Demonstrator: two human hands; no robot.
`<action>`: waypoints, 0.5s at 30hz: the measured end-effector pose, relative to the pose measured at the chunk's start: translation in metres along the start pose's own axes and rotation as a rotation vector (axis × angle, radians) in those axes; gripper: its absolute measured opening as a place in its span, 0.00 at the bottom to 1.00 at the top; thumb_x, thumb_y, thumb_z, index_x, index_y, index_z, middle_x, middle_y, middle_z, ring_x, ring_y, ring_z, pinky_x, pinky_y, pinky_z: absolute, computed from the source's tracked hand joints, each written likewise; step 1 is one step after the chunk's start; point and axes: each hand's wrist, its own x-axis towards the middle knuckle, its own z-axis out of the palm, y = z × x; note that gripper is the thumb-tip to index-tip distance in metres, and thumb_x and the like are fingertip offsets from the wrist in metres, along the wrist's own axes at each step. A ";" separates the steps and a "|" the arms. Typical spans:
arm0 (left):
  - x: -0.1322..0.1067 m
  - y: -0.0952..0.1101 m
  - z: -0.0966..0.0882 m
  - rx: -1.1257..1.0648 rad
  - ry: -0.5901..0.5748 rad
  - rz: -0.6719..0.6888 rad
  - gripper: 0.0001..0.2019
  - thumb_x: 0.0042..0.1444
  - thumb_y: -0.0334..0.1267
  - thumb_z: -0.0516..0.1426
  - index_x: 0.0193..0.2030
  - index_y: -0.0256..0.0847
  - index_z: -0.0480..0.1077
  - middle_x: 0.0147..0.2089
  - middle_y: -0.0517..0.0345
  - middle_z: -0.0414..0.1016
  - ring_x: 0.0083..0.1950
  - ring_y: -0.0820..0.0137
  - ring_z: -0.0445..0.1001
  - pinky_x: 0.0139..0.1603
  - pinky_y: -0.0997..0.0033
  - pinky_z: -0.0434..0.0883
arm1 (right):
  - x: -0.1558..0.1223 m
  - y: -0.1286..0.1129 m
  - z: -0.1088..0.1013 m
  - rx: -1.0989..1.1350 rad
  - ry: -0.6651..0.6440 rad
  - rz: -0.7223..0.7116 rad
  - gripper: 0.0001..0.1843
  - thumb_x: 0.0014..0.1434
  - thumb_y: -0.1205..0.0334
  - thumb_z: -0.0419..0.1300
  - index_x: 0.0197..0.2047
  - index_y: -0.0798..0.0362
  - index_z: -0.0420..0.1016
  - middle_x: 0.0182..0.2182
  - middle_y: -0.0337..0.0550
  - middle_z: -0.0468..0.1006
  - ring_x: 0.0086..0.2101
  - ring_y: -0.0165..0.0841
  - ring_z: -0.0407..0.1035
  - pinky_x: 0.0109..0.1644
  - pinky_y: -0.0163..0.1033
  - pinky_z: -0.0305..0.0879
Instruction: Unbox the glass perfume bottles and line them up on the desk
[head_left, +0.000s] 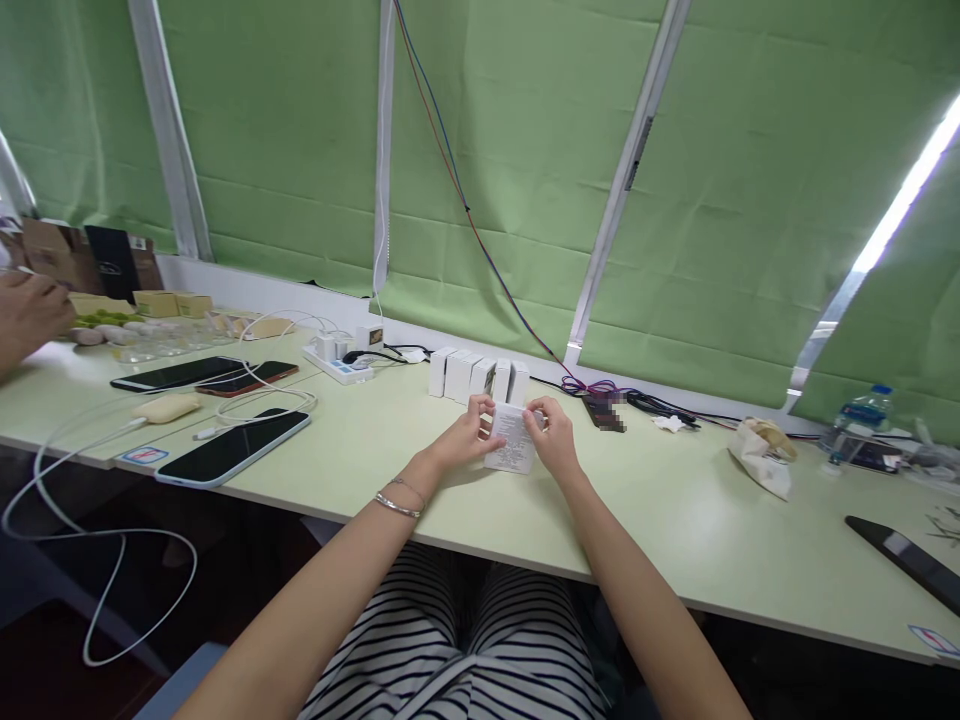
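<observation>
A small white box with fine grey print on its face is held upright above the table, close to its front half. My left hand grips its left edge between thumb and fingers. At its upper right corner, my right hand pinches it, fingers closed. Just behind my hands stands a row of several similar white boxes, side by side. Their lower parts are partly hidden by my hands and the held box.
Left on the pale table lie a large phone, a cable and a power strip. A person's hand shows at far left. Rightward are a cloth pouch, a bottle and a dark flat object.
</observation>
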 end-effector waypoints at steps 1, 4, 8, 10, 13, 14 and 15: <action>0.000 0.000 0.000 0.003 0.003 0.003 0.22 0.49 0.38 0.57 0.42 0.46 0.45 0.45 0.58 0.57 0.34 0.76 0.70 0.32 0.72 0.71 | 0.000 -0.001 0.000 -0.006 -0.002 -0.004 0.05 0.56 0.62 0.52 0.31 0.51 0.68 0.31 0.41 0.70 0.34 0.34 0.66 0.38 0.39 0.62; 0.000 0.000 0.000 0.012 -0.002 0.011 0.21 0.50 0.37 0.57 0.42 0.46 0.45 0.43 0.59 0.58 0.34 0.76 0.70 0.32 0.72 0.71 | 0.001 -0.004 0.001 -0.014 -0.013 -0.018 0.08 0.56 0.64 0.51 0.34 0.51 0.71 0.33 0.42 0.71 0.36 0.35 0.66 0.41 0.40 0.63; 0.000 0.000 -0.001 0.024 -0.012 0.030 0.21 0.50 0.37 0.57 0.42 0.45 0.46 0.42 0.60 0.60 0.34 0.75 0.71 0.32 0.71 0.71 | 0.000 -0.007 0.001 -0.019 -0.010 -0.013 0.10 0.56 0.65 0.50 0.35 0.51 0.72 0.35 0.44 0.71 0.37 0.35 0.67 0.41 0.40 0.63; 0.000 0.000 -0.001 0.024 -0.009 0.037 0.21 0.50 0.37 0.58 0.43 0.45 0.47 0.43 0.59 0.60 0.35 0.74 0.71 0.33 0.70 0.71 | 0.000 -0.007 0.001 -0.020 -0.006 -0.009 0.10 0.56 0.65 0.50 0.35 0.51 0.73 0.34 0.44 0.71 0.37 0.35 0.67 0.41 0.40 0.63; -0.001 0.001 -0.001 0.021 -0.003 0.041 0.21 0.49 0.37 0.58 0.43 0.45 0.48 0.43 0.59 0.60 0.34 0.74 0.71 0.32 0.70 0.71 | 0.000 -0.008 0.001 -0.019 -0.004 -0.007 0.10 0.56 0.64 0.50 0.35 0.51 0.72 0.34 0.44 0.71 0.37 0.35 0.67 0.41 0.40 0.63; -0.001 0.001 -0.001 0.019 -0.004 0.040 0.21 0.49 0.37 0.58 0.43 0.45 0.48 0.42 0.60 0.60 0.34 0.74 0.71 0.32 0.71 0.71 | 0.000 -0.008 0.001 -0.018 -0.005 -0.007 0.10 0.56 0.64 0.50 0.35 0.51 0.72 0.34 0.44 0.71 0.37 0.35 0.67 0.41 0.40 0.63; -0.001 0.001 -0.001 0.017 -0.006 0.039 0.21 0.50 0.37 0.58 0.43 0.45 0.48 0.42 0.60 0.60 0.34 0.74 0.71 0.32 0.71 0.71 | 0.000 -0.008 0.001 -0.018 -0.005 -0.008 0.10 0.56 0.64 0.50 0.34 0.51 0.72 0.34 0.44 0.71 0.37 0.35 0.67 0.41 0.40 0.63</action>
